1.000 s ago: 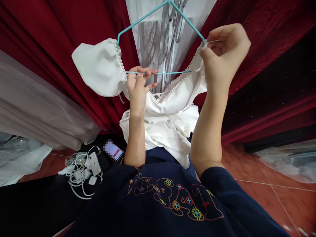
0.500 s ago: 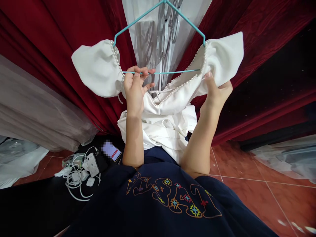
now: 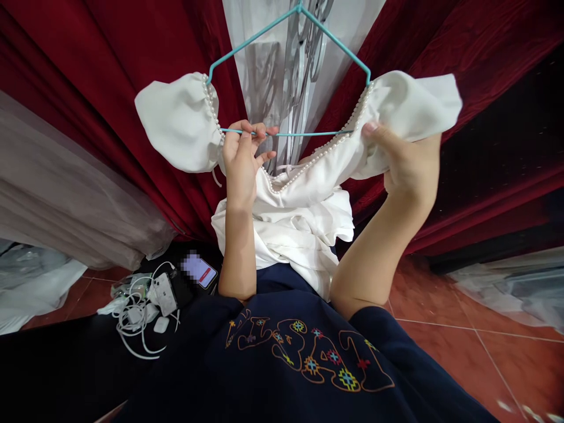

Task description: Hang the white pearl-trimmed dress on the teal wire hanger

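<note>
A white dress (image 3: 308, 188) with pearl beads along its neckline hangs by the shoulders from a light-blue hanger (image 3: 251, 38). My left hand (image 3: 244, 155) pinches the hanger's lower bar near the left sleeve, with the other fingers loosely curled. At the other side, my right hand (image 3: 408, 155) grips the dress at the right puff sleeve, its thumb in front on the beaded edge and the fingers hidden behind the cloth. The lower part of the dress is bunched on my lap, partly behind my left forearm.
Dark red curtains (image 3: 176, 76) hang ahead, with metal rods (image 3: 297, 76) between them. To the left, a black surface (image 3: 57, 358) bears tangled white cables (image 3: 136, 317), a white phone (image 3: 164, 292) and a phone with a lit screen (image 3: 205, 273). Sheer fabric (image 3: 520, 288) lies over the red tiled floor (image 3: 440, 299).
My right hand has moved outward to the right, drawing the right sleeve out with it. The hanger has shifted slightly right and down in view; my left hand keeps its hold.
</note>
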{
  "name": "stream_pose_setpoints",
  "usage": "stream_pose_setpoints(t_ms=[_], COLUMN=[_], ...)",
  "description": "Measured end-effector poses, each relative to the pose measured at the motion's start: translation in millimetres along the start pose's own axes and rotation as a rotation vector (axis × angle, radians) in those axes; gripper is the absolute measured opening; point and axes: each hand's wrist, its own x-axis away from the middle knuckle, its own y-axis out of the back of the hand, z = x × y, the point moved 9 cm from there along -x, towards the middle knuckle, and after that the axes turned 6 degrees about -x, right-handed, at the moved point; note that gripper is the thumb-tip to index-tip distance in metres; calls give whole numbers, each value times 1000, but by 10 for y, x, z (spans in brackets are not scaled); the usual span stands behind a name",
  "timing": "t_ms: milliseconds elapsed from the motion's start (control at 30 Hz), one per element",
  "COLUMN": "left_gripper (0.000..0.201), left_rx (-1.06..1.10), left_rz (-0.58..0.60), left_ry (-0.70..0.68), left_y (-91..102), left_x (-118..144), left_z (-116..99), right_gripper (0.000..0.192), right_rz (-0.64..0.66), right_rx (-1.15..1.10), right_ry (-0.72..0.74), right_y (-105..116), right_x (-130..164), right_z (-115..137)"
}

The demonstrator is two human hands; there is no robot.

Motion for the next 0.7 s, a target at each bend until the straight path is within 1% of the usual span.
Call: stream_pose_setpoints(t_ms=[67, 100, 133, 200, 233, 267, 300, 367, 400, 433, 500, 533, 567, 633, 667, 700], left_gripper=[12, 12, 12, 12, 11, 11, 10, 8, 8, 7, 8, 7, 8, 9, 10, 11], left_rx=[1, 3, 2, -6, -11, -15, -16, -14, -11, -8, 4, 9, 12, 8, 6, 6], left_rz=[8, 8, 4, -17, -25, -29, -29, -17, -9, -3, 5, 6, 5, 0, 0, 0], left_ry=[-18, -24, -22, -2, 10, 20, 27, 36, 39, 40, 37, 33, 31, 27, 23, 20], left_y=[-11, -10, -4, 26, 40, 52, 60, 69, 71, 73, 70, 66, 61, 45, 33, 22], left_x=[6, 6, 3, -9, -16, -24, -31, -44, -49, -52, -52, -48, -42, -27, -20, -14], left_z=[-23, -26, -19, 15, 36, 55, 71, 95, 103, 106, 94, 80, 63, 26, 6, -9], right_gripper=[31, 32, 35, 43, 45, 46, 45, 38, 38, 39, 42, 41, 35, 13, 13, 19], right_rz=[-32, -73, -150, -329, -391, -408, -378, -252, -228, -241, -321, -337, -318, -245, -218, -215], right_rx=[-24, -23, -9, 71, 138, 216, 294, 412, 433, 424, 344, 287, 219, 54, -21, -73], right_ry=[58, 73, 71, 21, -15, -49, -72, -107, -127, -149, -163, -139, -99, -3, 35, 51], right_y=[-23, -12, 34, 154, 198, 210, 190, 114, 120, 165, 315, 375, 413, 473, 519, 588], right_x=[-150, -231, -308, -425, -464, -499, -532, -561, -541, -504, -410, -376, -360, -366, -382, -404], right_z=[120, 167, 200, 234, 247, 260, 274, 274, 264, 252, 240, 245, 251, 251, 230, 178])
